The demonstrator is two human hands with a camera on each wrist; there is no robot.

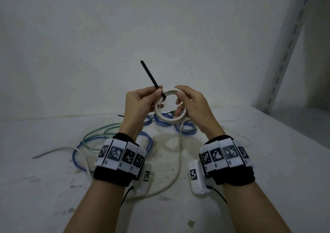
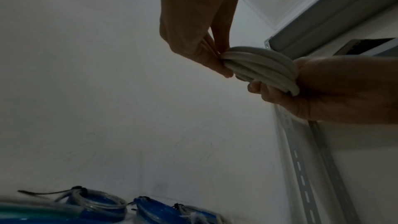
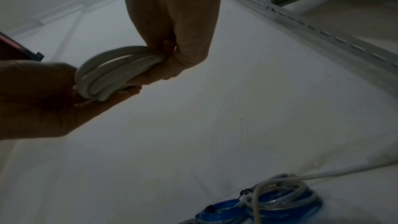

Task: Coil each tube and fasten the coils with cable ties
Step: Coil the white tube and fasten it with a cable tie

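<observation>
A coil of white tube is held up over the table between both hands. A black cable tie wraps the coil's upper left, and its long tail points up and to the left. My left hand pinches the tie where it meets the coil. My right hand grips the coil's right side, fingers curled through the ring. The left wrist view shows the coil between my left hand and my right hand, with the tie hidden. In the right wrist view, my right hand pinches the coil.
Three tied blue coils lie on the white table behind the hands. Loose green tube and blue tube lie at the left. A white tube trails across the table. A slotted shelf upright stands at the right.
</observation>
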